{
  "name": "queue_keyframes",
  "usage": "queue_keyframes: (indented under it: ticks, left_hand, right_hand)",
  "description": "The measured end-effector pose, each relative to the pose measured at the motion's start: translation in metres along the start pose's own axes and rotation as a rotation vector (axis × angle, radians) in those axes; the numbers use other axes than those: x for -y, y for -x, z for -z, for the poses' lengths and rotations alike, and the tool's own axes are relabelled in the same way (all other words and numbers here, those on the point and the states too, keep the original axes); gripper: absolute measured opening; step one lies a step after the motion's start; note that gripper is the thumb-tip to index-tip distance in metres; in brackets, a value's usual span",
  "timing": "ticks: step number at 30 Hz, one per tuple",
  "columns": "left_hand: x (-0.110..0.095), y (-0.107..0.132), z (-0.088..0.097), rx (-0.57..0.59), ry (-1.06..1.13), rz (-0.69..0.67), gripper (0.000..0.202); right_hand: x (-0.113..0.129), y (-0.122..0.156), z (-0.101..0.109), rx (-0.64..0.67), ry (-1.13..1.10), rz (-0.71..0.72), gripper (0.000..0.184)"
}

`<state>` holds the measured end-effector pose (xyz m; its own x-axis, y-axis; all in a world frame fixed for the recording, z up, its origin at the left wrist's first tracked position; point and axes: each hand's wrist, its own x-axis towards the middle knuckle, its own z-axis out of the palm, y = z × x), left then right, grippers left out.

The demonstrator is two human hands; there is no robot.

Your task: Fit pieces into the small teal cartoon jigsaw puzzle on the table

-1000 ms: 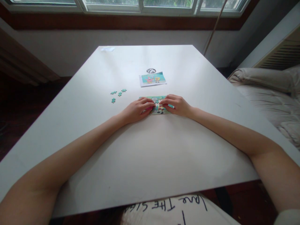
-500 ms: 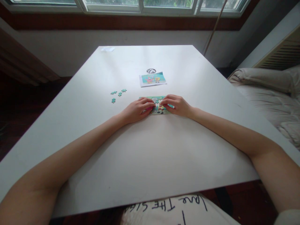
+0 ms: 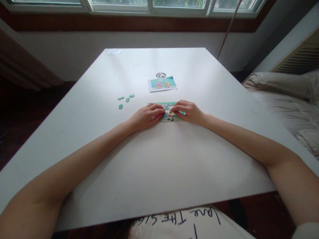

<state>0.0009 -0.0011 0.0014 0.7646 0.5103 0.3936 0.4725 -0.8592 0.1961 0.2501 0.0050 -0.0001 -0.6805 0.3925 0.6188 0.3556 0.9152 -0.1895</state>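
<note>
A small, mostly turquoise jigsaw puzzle (image 3: pixel 167 112) lies flat near the middle of the white table (image 3: pixel 159 159). My left hand (image 3: pixel 146 117) covers its left part, with curled fingers and fingertips pressed on the pieces. My right hand (image 3: pixel 189 112) covers the right part the same way. The fingertips of both hands almost meet over the middle of the puzzle. Whether a single piece sits under the fingertips is hidden. Several loose turquoise pieces (image 3: pixel 126 99) lie to the left of my left hand.
A printed picture card (image 3: pixel 162 83) lies just beyond the puzzle, with a small round dark object (image 3: pixel 160 75) behind it. A scrap of paper (image 3: pixel 114 52) sits at the table's far left corner. Bedding (image 3: pixel 286 96) lies to the right, and windows run along the far wall.
</note>
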Motion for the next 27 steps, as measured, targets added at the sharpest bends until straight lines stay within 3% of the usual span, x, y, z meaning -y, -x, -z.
queue_keyframes:
  ticks: [27]
  left_hand:
    - [0.001, 0.0001, -0.0005, -0.005, 0.004, -0.01, 0.028]
  right_hand:
    - [0.0003, -0.0004, 0.0001, -0.016, -0.017, 0.009, 0.015]
